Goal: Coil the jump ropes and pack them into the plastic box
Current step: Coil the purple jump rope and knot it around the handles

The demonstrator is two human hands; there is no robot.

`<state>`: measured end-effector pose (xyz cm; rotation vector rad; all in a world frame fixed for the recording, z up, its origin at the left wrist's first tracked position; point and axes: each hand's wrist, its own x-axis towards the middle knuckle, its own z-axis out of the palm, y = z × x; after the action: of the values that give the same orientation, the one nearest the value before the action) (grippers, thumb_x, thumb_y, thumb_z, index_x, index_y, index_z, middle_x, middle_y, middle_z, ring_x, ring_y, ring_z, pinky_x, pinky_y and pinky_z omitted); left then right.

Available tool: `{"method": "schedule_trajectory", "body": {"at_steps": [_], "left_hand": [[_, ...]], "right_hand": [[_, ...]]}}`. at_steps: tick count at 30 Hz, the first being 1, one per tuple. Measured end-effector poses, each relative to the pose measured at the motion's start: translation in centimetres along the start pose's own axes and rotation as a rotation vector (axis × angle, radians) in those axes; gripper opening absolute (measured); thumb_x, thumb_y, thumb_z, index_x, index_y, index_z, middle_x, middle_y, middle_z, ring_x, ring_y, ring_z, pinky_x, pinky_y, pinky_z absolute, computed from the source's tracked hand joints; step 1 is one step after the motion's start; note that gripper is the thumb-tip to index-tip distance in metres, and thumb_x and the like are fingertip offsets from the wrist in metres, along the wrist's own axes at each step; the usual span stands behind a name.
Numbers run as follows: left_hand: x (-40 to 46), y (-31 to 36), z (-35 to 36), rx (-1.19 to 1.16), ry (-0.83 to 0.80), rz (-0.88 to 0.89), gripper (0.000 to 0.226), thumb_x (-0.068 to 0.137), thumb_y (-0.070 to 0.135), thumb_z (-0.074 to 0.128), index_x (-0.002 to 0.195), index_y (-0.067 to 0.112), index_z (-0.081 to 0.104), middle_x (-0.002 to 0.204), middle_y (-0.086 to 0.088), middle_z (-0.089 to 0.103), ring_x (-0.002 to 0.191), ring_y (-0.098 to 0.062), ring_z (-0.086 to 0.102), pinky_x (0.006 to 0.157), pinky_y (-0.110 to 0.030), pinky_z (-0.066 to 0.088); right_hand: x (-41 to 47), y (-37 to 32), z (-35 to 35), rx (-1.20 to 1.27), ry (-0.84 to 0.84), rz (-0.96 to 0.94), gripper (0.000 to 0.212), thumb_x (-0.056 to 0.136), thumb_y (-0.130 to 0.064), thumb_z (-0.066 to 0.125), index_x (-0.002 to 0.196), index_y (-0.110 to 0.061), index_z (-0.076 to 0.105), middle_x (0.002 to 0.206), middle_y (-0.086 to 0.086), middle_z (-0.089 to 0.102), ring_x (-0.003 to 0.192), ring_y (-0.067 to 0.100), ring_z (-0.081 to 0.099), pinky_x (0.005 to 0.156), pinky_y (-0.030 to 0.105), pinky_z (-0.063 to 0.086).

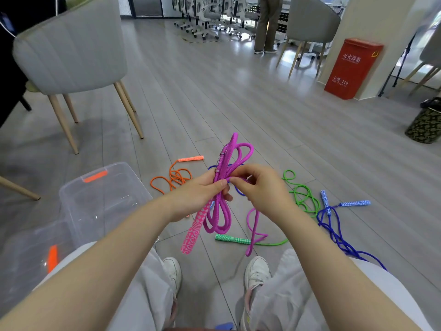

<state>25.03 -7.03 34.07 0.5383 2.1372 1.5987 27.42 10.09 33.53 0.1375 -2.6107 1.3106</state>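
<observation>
Above the floor, both hands (229, 189) grip the folded purple rope (224, 185)

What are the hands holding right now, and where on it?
The left hand grips the pink jump rope around the middle of its coiled loops. The right hand pinches a strand of it beside that bundle.

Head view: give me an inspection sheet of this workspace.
Surface: grey plank floor.
Job's things: pink rope part coiled in hand, its tail trailing to the floor; orange rope, green rope and blue rope loose on the floor; clear box open, nothing seen inside.
Clutter: box lid beside the box.
Grippers: left hand grips the coil; right hand pinches the pink rope.
Cables: nothing seen.
Surroundings: grey chair, red cabinet, a person standing far off.
</observation>
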Motion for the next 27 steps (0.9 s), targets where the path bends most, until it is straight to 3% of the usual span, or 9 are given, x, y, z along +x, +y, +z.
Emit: {"method": "schedule_trajectory", "body": {"at_steps": [2, 5, 7, 10, 13, 16, 19, 23, 27], "left_hand": [[0.2, -0.2, 0.0, 0.071, -0.011, -0.004, 0.015, 0.102, 0.021, 0.043, 0.093, 0.021, 0.054, 0.082, 0.004, 0.058, 0.071, 0.001, 0.06, 0.072, -0.02, 0.048], [0.6, -0.9, -0.4, 0.224, 0.002, -0.023, 0.018, 0.102, 0.024, 0.043, 0.089, 0.032, 0.052, 0.083, 0.003, 0.058, 0.078, -0.011, 0.054, 0.081, -0.039, 0.048], [0.9, -1.2, -0.9, 0.275, 0.052, -0.051, 0.016, 0.101, 0.027, 0.043, 0.089, 0.033, 0.052, 0.083, 0.001, 0.058, 0.076, -0.014, 0.053, 0.08, -0.043, 0.05], [1.4, -1.3, -1.9, 0.266, 0.189, -0.046, 0.011, 0.101, 0.029, 0.043, 0.096, 0.028, 0.052, 0.08, -0.002, 0.056, 0.071, -0.017, 0.05, 0.07, -0.039, 0.047], [1.7, -1.2, -3.5, 0.329, 0.382, -0.023, 0.02, 0.101, 0.03, 0.04, 0.111, 0.015, 0.051, 0.082, -0.004, 0.053, 0.076, -0.021, 0.049, 0.074, -0.038, 0.044], [1.8, -1.2, -5.2, 0.351, 0.613, -0.009, 0.022, 0.102, 0.03, 0.039, 0.107, 0.011, 0.048, 0.078, -0.003, 0.048, 0.072, -0.022, 0.047, 0.07, -0.038, 0.04], [2.1, -1.6, -6.1, 0.254, 0.759, -0.051, 0.017, 0.102, 0.028, 0.039, 0.102, 0.012, 0.045, 0.075, -0.003, 0.046, 0.064, -0.02, 0.046, 0.059, -0.034, 0.04], [2.5, -2.1, -5.1, 0.029, 0.682, -0.102, 0.013, 0.101, 0.024, 0.043, 0.1, 0.014, 0.05, 0.072, -0.001, 0.043, 0.061, -0.016, 0.041, 0.056, -0.028, 0.035], [2.4, -1.6, -3.5, -0.096, 0.526, -0.143, 0.016, 0.098, 0.027, 0.048, 0.098, 0.013, 0.056, 0.076, -0.004, 0.05, 0.065, -0.018, 0.047, 0.065, -0.031, 0.041]], "right_hand": [[0.1, 0.3, 0.2, -0.013, -0.018, 0.018, 0.006, 0.085, -0.023, 0.071, 0.083, -0.021, 0.066, 0.066, -0.012, 0.059, 0.057, 0.0, 0.052, 0.056, 0.016, 0.041], [0.1, 0.6, 0.1, -0.071, -0.072, 0.045, 0.016, 0.082, -0.031, 0.074, 0.081, -0.02, 0.061, 0.069, -0.004, 0.061, 0.059, 0.006, 0.051, 0.058, 0.022, 0.043], [0.2, 0.7, -0.6, -0.098, -0.116, 0.058, 0.017, 0.083, -0.034, 0.072, 0.081, -0.021, 0.062, 0.062, -0.006, 0.056, 0.054, 0.006, 0.045, 0.055, 0.025, 0.039], [0.4, 1.0, -2.2, -0.11, -0.125, 0.099, 0.016, 0.084, -0.036, 0.071, 0.083, -0.021, 0.065, 0.057, -0.008, 0.05, 0.049, 0.004, 0.04, 0.052, 0.023, 0.032], [0.8, 1.6, -4.3, -0.062, -0.084, 0.147, 0.013, 0.085, -0.034, 0.07, 0.083, -0.021, 0.067, 0.058, -0.009, 0.053, 0.053, 0.005, 0.043, 0.057, 0.026, 0.036], [1.0, 2.3, -6.6, -0.034, -0.007, 0.182, 0.012, 0.088, -0.03, 0.065, 0.081, -0.021, 0.067, 0.065, 0.001, 0.06, 0.061, 0.013, 0.05, 0.064, 0.031, 0.042], [1.0, 2.6, -7.6, 0.094, 0.069, 0.219, 0.015, 0.091, -0.016, 0.058, 0.08, -0.022, 0.067, 0.063, -0.002, 0.059, 0.062, 0.017, 0.048, 0.064, 0.033, 0.039], [1.1, 1.9, -5.9, 0.207, 0.098, 0.209, 0.018, 0.091, -0.01, 0.056, 0.082, -0.021, 0.067, 0.063, -0.004, 0.062, 0.06, 0.016, 0.047, 0.063, 0.036, 0.038], [0.9, 0.5, -3.8, 0.274, 0.077, 0.175, 0.017, 0.093, -0.01, 0.057, 0.084, -0.022, 0.065, 0.066, -0.001, 0.064, 0.051, 0.003, 0.049, 0.06, 0.027, 0.038]]}}
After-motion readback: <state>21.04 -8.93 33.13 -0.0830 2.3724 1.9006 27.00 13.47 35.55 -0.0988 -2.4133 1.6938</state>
